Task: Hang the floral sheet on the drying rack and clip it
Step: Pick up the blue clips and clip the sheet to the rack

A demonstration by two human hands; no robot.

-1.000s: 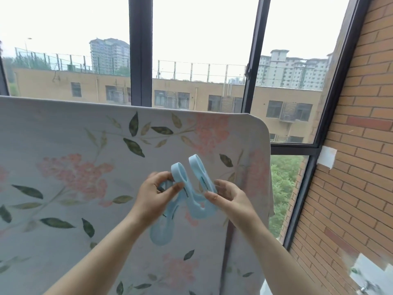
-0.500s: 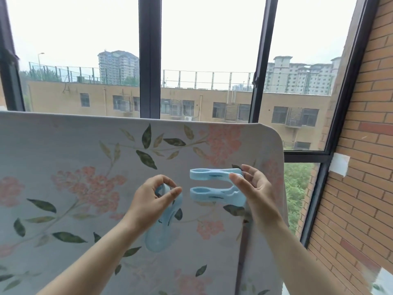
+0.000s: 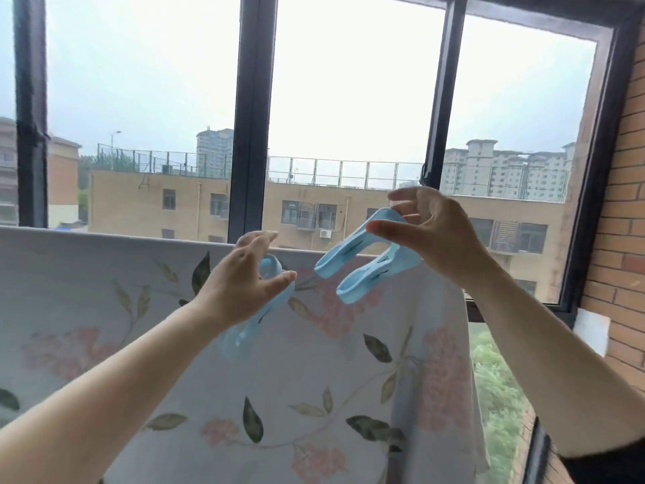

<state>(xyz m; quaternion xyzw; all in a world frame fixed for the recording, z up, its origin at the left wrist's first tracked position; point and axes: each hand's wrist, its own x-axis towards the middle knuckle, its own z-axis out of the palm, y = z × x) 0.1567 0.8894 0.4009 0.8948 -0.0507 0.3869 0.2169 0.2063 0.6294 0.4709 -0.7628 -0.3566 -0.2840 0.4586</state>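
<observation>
The floral sheet (image 3: 104, 309) is pale greyish white, printed with pink blossom clusters and dark green and olive leaves. The upper clip (image 3: 363, 260) at the sheet's top edge and the lower clip (image 3: 237, 338) in front of it are plain light blue. Behind the sheet the window frame (image 3: 249, 134) is black; to its right, the brick wall (image 3: 624, 239) is orange-red.

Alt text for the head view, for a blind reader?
The right hand holds a pale blue clip near the top edge of the floral sheet; the left hand holds a second clip in front of it. A window is behind.
</observation>
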